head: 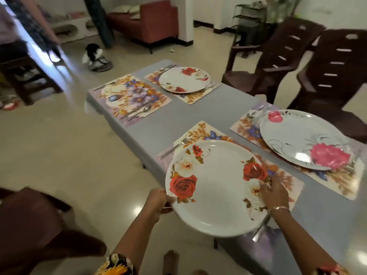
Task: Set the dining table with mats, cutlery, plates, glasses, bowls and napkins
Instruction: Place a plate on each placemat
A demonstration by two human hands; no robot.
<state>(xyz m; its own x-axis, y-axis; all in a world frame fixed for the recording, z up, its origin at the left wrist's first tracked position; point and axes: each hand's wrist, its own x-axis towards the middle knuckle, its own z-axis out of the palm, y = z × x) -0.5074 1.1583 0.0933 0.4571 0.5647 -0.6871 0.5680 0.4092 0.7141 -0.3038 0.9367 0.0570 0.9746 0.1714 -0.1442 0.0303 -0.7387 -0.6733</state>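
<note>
Plate [216, 187] held face-up, overhanging nearest mat [288, 181].

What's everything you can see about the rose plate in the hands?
The plate is round, white and glossy, printed with red and cream roses on its left and right sides. It is empty, nearly flat, over the nearest flowered mat, its near part jutting past the table edge. The left hand grips its left rim; the right hand holds its right rim. A fork lies just beyond it.
</note>
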